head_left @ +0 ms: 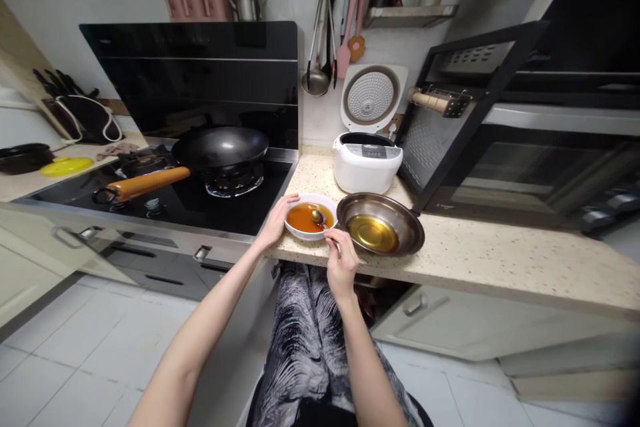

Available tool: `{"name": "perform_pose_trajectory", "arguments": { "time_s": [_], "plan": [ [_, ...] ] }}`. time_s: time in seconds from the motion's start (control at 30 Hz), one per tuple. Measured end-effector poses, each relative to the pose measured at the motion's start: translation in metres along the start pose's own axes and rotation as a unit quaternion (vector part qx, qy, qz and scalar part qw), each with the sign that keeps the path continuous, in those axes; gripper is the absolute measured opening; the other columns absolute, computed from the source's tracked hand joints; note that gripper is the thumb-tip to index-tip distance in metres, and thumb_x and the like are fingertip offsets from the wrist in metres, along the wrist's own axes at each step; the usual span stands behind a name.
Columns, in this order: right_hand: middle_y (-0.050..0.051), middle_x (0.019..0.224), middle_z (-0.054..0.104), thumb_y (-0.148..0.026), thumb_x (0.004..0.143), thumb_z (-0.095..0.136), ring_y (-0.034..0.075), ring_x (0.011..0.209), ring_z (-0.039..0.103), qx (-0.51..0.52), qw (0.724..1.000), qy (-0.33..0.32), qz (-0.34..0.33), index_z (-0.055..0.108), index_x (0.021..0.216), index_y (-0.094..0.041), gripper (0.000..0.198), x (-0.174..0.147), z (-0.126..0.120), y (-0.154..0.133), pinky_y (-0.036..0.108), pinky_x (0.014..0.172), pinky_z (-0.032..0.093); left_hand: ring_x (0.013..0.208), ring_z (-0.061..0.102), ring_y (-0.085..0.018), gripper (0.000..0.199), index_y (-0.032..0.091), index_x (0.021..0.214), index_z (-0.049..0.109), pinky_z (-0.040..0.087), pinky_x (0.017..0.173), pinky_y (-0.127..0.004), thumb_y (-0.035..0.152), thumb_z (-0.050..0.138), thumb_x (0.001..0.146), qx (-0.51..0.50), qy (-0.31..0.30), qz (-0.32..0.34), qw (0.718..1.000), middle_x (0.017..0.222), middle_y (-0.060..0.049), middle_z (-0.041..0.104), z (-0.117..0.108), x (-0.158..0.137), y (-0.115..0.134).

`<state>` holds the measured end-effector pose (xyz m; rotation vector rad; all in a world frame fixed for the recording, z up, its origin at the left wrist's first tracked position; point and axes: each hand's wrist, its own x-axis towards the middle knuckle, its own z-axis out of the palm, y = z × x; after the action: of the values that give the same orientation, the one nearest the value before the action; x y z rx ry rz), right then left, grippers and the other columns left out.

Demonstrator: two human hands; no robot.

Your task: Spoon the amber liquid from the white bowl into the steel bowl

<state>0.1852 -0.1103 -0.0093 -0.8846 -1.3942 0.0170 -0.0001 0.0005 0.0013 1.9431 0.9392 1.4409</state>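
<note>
A white bowl point(307, 235) of amber-brown liquid stands near the counter's front edge. My left hand point(276, 221) grips its left side, fingers at the rim and thumb low on the outer wall. Pinched in my right hand point(343, 255) is the handle of a metal spoon point(319, 217), whose head is inside the bowl at the liquid. Close on the right, a wide metal basin point(413, 230) contains clear yellow liquid, and its left rim comes up beside the white bowl. How deep the spoon sits cannot be made out.
Behind the basin stands a white rice cooker point(367, 170), lid raised. To the left, a black wok point(220, 147) rests on the gas stove point(250, 213), its wooden handle point(150, 183) pointing toward the front left. A dark oven point(530, 167) borders the counter point(500, 253) at right.
</note>
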Motion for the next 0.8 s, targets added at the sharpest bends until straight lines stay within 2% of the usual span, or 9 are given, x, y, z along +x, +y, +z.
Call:
{"name": "perform_pose_trajectory", "arguments": {
  "time_s": [0.33, 0.6, 0.8],
  "plan": [
    [0.005, 0.096, 0.072, -0.020, 0.101, 0.051, 0.017, 0.094, 0.069, 0.026, 0.998, 0.011, 0.056, 0.067, 0.098, -0.021, 0.017, 0.0029, 0.0010, -0.0043, 0.032, 0.088, 0.056, 0.136, 0.054, -0.023, 0.043, 0.018, 0.120, 0.068, 0.032, 0.125, -0.045, 0.040, 0.034, 0.105, 0.011, 0.000, 0.000, 1.000, 0.141, -0.011, 0.060, 0.0003, 0.0000, -0.0022],
    [0.005, 0.095, 0.072, -0.020, 0.100, 0.051, 0.017, 0.094, 0.069, 0.023, 0.998, 0.012, 0.058, 0.068, 0.097, -0.021, 0.017, 0.0035, 0.0016, -0.0037, 0.031, 0.088, 0.055, 0.136, 0.054, -0.023, 0.043, 0.019, 0.120, 0.068, 0.033, 0.125, -0.044, 0.040, 0.034, 0.104, 0.010, -0.001, -0.001, 1.000, 0.141, -0.011, 0.061, 0.0002, 0.0003, -0.0022],
    [0.005, 0.094, 0.072, -0.022, 0.100, 0.052, 0.016, 0.090, 0.070, 0.031, 0.996, 0.047, 0.065, 0.068, 0.097, -0.021, 0.016, 0.0025, 0.0005, -0.0034, 0.031, 0.085, 0.057, 0.137, 0.053, -0.023, 0.043, 0.019, 0.120, 0.068, 0.032, 0.125, -0.044, 0.041, 0.035, 0.104, 0.001, 0.001, -0.004, 1.000, 0.141, -0.010, 0.060, 0.0004, 0.0001, -0.0039]
  ]
}}
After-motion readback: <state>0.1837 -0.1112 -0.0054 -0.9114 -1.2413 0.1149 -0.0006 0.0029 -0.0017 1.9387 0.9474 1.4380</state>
